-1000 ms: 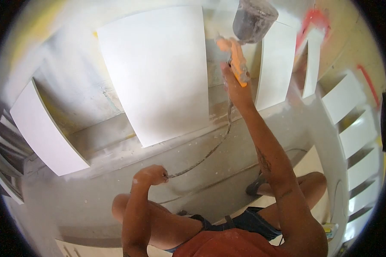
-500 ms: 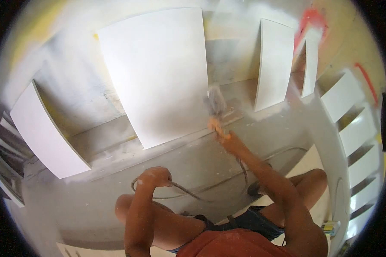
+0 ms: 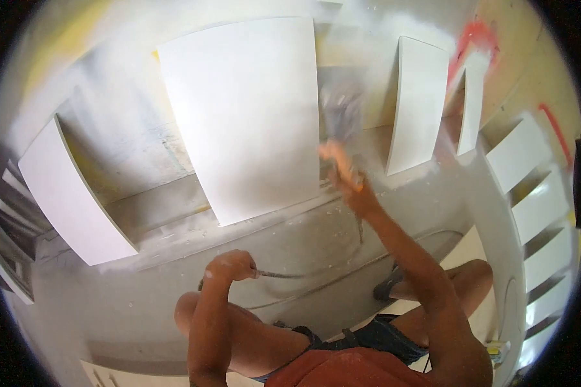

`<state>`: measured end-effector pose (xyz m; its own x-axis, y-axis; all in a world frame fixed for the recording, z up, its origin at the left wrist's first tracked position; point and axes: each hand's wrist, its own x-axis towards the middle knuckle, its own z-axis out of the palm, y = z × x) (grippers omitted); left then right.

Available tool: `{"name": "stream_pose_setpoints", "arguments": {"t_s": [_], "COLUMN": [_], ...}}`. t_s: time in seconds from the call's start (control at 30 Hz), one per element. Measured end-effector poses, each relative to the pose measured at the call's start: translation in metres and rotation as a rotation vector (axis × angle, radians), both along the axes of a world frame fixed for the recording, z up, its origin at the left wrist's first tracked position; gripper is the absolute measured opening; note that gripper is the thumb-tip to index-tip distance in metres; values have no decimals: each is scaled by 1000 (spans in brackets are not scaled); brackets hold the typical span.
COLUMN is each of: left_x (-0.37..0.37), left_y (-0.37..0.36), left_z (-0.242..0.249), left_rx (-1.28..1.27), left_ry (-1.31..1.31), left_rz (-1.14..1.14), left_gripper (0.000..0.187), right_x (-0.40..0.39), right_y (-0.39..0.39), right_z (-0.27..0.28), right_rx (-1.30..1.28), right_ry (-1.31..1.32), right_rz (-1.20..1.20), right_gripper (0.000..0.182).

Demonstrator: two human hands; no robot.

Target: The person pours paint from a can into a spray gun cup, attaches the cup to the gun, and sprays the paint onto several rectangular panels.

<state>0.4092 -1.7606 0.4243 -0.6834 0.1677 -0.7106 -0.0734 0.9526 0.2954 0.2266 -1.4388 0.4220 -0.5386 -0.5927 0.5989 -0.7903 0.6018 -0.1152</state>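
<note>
Just right of the frame's centre, the right hand (image 3: 355, 193) has its fingers clamped on the orange grip of a blurred spray gun (image 3: 339, 132), beside the large white panel (image 3: 248, 116) leaning on the wall. Lower centre, the left hand (image 3: 229, 266) is fisted around the hose (image 3: 284, 275).

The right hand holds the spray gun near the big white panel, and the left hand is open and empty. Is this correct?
Not quite. In the head view the left hand is closed around the hose. The right hand does hold the spray gun near the big white panel.
</note>
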Motion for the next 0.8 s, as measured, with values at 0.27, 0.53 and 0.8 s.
{"name": "stream_pose_setpoints", "arguments": {"t_s": [0.27,0.53,0.8], "left_x": [-3,5,-1], "left_y": [9,4,0], "left_z": [-1,4,3], "left_rx": [28,61,16], "left_ry": [-54,14,-20], "left_rz": [-134,-74,-40], "left_gripper": [37,40,43], "right_x": [89,8,19], "right_y": [11,-79,-41], "right_z": [-56,137,58], "right_rx": [-44,-751,-692], "right_ry": [-1354,-731,-751], "right_rz": [-543,-113,-48], "right_gripper": [45,34,44]}}
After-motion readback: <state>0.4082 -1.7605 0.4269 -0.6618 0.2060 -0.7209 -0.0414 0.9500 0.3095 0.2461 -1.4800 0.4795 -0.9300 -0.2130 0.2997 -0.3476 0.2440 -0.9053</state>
